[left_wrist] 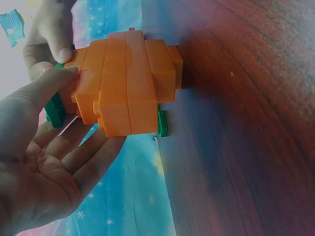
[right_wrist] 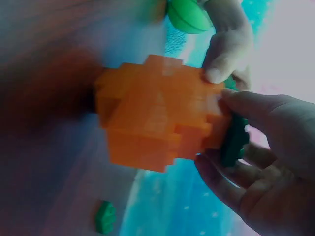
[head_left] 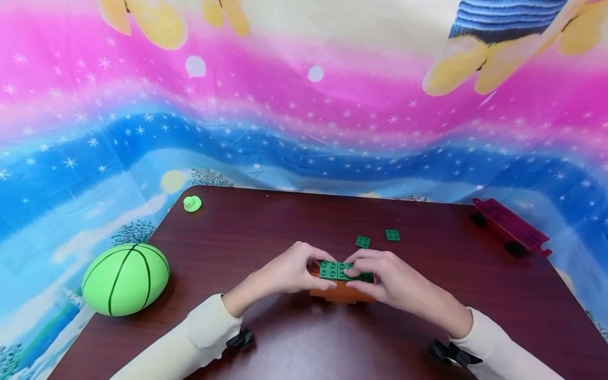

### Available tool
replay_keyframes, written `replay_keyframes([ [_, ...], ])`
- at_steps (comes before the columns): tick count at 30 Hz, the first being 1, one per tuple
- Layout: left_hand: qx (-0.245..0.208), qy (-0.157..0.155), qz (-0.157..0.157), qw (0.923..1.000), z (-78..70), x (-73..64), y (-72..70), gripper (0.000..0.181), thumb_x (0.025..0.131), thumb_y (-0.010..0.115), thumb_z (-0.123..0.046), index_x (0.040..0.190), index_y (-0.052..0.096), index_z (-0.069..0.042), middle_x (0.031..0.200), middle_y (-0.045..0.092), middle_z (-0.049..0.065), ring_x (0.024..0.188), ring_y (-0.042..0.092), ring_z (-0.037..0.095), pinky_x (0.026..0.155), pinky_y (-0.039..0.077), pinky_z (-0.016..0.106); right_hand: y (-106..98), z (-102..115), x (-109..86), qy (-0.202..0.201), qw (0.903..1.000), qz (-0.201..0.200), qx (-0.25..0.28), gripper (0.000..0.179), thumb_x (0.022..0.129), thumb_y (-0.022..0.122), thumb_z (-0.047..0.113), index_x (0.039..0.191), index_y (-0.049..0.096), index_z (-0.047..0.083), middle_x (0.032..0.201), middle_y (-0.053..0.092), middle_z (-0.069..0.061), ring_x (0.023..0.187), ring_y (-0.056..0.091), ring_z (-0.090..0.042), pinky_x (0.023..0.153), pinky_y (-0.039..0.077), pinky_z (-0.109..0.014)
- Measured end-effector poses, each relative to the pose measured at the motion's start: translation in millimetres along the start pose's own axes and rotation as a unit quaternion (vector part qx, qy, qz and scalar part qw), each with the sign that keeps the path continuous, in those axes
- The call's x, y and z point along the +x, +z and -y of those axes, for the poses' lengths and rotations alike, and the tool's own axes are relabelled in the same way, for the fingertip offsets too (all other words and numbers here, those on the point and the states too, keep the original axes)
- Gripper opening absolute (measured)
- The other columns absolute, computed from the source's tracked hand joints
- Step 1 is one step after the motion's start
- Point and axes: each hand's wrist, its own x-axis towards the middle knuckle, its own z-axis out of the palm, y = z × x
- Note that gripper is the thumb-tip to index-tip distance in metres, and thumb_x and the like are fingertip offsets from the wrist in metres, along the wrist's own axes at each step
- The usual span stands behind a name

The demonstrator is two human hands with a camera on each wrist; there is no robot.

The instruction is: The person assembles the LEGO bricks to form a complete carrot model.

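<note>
A stepped build of orange toy bricks (head_left: 339, 295) stands on the table, with green toy bricks (head_left: 328, 269) across its top. My left hand (head_left: 292, 270) grips its upper left end, thumb in front and fingers behind. From the other side my right hand (head_left: 391, 272) pinches the green brick layer between thumb and fingers; those fingers partly cover the studs. In the left wrist view, the thumb lies near the upper edge of the orange bricks (left_wrist: 115, 83), and the green layer (left_wrist: 55, 112) shows between thumb and fingers.
Two loose green bricks, one nearer (head_left: 363, 241) and one farther (head_left: 392, 235), lie behind the build. A green ball (head_left: 125, 279) sits left, a small green rubber duck (head_left: 192, 203) at the far left corner. A red toy skateboard (head_left: 513, 227) stands right. A patterned cloth (head_left: 285, 121) hangs behind.
</note>
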Motion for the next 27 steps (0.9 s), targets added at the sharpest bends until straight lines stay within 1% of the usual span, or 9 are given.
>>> replay_keyframes([
  [4,0.008,0.003,0.005,1.0,0.3,-0.2,0.1,0.027,0.088,0.083,-0.03,0.113,0.078,-0.022,0.088,0.075,-0.012,0.07,0.063,0.012,0.065,0.053,0.022,7,-7,-8.4,0.011,0.9993,-0.013,0.034,0.022,0.091,0.078,0.011,0.111,0.075,0.019,0.116,0.074,-0.003,0.082,0.064,0.0,0.063,0.055,-0.02],
  [8,0.02,0.027,0.044,0.9985,2.8,9.2,-6.7,0.035,0.091,0.078,-0.036,0.122,0.075,-0.02,0.1,0.077,-0.01,0.079,0.068,0.011,0.075,0.058,0.026,7,-9,-13.9,0.013,0.9991,-0.024,0.032,0.027,0.089,0.08,0.009,0.113,0.073,0.021,0.111,0.076,0.002,0.086,0.065,-0.002,0.063,0.055,-0.02],
  [10,0.027,0.036,0.054,0.9976,6.8,20.4,-13.8,0.034,0.101,0.066,-0.039,0.126,0.074,-0.019,0.113,0.077,-0.006,0.095,0.072,0.012,0.087,0.058,0.029,6,-10,-15.8,0.011,0.9991,-0.027,0.029,0.028,0.088,0.08,0.009,0.112,0.073,0.021,0.109,0.076,0.003,0.087,0.067,-0.002,0.065,0.056,-0.02],
  [12,0.045,0.039,0.045,0.9972,14.0,36.8,-20.7,0.035,0.107,0.054,-0.038,0.128,0.074,-0.018,0.123,0.076,-0.002,0.11,0.072,0.015,0.098,0.056,0.033,5,-10,-17.6,0.01,0.9991,-0.028,0.028,0.027,0.089,0.08,0.009,0.112,0.073,0.021,0.107,0.076,0.005,0.089,0.069,-0.003,0.068,0.058,-0.021],
  [14,0.095,0.041,0.03,0.9942,21.7,55.5,-24.0,0.038,0.111,0.044,-0.033,0.13,0.073,-0.016,0.129,0.073,0.002,0.12,0.069,0.016,0.105,0.052,0.036,4,-10,-19.6,0.012,0.9991,-0.025,0.033,0.027,0.089,0.08,0.009,0.112,0.072,0.021,0.106,0.076,0.005,0.09,0.069,-0.003,0.069,0.058,-0.021],
  [17,0.18,0.041,0.044,0.9818,31.5,86.0,-19.5,0.034,0.11,0.048,-0.023,0.138,0.067,-0.018,0.136,0.068,0.005,0.125,0.063,0.018,0.107,0.05,0.037,3,-11,-23.7,0.018,0.9987,-0.018,0.045,0.026,0.089,0.08,0.009,0.111,0.072,0.022,0.107,0.076,0.005,0.09,0.068,-0.002,0.064,0.057,-0.02],
  [21,0.253,0.018,0.111,0.9609,33.0,112.7,-6.4,0.046,0.108,0.05,-0.015,0.153,0.051,-0.026,0.144,0.057,0.005,0.127,0.057,0.017,0.107,0.05,0.034,2,-13,-25.9,0.017,0.9983,-0.016,0.054,0.025,0.09,0.079,0.009,0.11,0.072,0.023,0.109,0.074,0.004,0.091,0.067,-0.003,0.059,0.054,-0.02],
  [23,0.281,-0.006,0.131,0.9507,30.9,120.1,-0.3,0.049,0.108,0.05,-0.017,0.155,0.047,-0.03,0.146,0.054,0.004,0.128,0.056,0.017,0.107,0.049,0.034,1,-13,-25.7,0.015,0.9984,-0.019,0.051,0.025,0.09,0.079,0.01,0.11,0.072,0.023,0.109,0.074,0.005,0.091,0.067,-0.003,0.06,0.054,-0.02],
  [27,0.345,-0.044,0.145,0.9264,28.1,125.5,7.3,0.046,0.108,0.052,-0.025,0.154,0.048,-0.031,0.146,0.055,0.001,0.131,0.054,0.017,0.11,0.048,0.035,-1,-15,-25.9,0.013,0.9987,-0.018,0.047,0.024,0.091,0.078,0.011,0.111,0.072,0.024,0.108,0.074,0.006,0.091,0.066,-0.002,0.061,0.054,-0.02],
])
